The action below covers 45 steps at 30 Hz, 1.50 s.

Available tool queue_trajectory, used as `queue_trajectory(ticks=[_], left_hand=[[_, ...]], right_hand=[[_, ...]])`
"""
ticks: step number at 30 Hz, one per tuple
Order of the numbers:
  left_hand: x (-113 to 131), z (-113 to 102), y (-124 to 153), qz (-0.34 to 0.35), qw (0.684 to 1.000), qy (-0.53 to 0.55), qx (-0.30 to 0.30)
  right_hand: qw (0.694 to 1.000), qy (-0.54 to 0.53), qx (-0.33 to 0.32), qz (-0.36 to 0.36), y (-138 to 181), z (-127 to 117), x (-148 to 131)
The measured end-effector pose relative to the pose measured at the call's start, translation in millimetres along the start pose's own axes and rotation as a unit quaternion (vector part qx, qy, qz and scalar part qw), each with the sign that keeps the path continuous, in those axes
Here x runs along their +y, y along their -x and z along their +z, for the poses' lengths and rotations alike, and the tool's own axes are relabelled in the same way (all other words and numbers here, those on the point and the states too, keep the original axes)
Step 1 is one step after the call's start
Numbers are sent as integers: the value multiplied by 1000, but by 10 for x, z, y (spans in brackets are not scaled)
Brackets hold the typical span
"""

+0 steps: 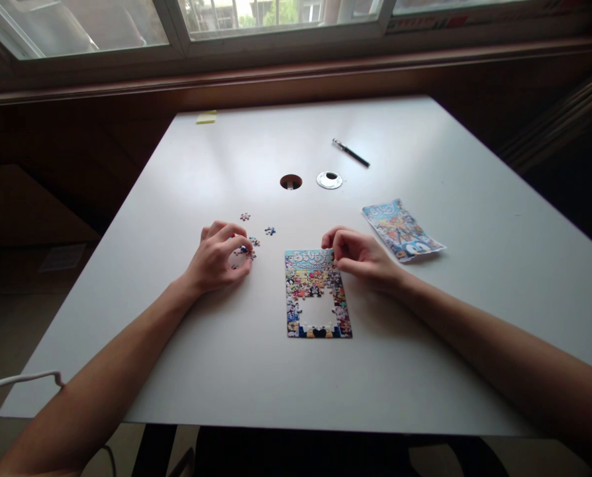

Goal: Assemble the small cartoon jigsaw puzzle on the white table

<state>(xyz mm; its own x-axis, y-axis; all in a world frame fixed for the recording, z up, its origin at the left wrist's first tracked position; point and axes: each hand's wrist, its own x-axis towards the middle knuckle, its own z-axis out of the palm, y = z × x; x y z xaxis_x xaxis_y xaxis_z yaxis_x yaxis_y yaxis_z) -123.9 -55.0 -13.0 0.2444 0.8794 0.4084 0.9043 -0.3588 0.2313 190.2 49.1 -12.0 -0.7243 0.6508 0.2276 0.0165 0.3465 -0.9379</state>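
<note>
A partly assembled jigsaw puzzle (316, 278) with a colourful cartoon picture lies flat on the table, with a gap in its lower middle. My left hand (225, 257) rests left of it, fingers curved and apart around several loose puzzle pieces (253, 242). Some of these pieces are partly hidden by the fingers. Two more loose pieces, one pinkish (245, 216) and one blue and dark (270, 230), lie beyond that hand. At the puzzle's upper right edge is my right hand (356, 255), its fingers curled in and closed. Whatever its fingertips hold is hidden.
A creased picture sheet (402, 228) lies right of the puzzle. Farther back are a black pen (350, 152), a round table hole (291, 181) and its silver cover (329, 180). A yellow sticky note (206, 117) is at the far left. A white cable (20, 379) touches my left forearm.
</note>
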Motion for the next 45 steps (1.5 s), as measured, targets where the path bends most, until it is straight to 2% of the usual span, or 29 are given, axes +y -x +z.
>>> queue_trajectory(ticks=[19, 27, 37, 45], left_hand=[[39, -2, -9, 58, 997, 42, -40], [145, -5, -5, 110, 989, 44, -85], [201, 20, -6, 142, 985, 64, -71], [338, 59, -7, 161, 982, 73, -67]], right_hand=[[1000, -1, -1, -4, -8, -3, -3], [1000, -2, -3, -5, -5, -12, 35], [1000, -9, -6, -13, -5, -4, 37], [1000, -7, -10, -11, -16, -4, 49]])
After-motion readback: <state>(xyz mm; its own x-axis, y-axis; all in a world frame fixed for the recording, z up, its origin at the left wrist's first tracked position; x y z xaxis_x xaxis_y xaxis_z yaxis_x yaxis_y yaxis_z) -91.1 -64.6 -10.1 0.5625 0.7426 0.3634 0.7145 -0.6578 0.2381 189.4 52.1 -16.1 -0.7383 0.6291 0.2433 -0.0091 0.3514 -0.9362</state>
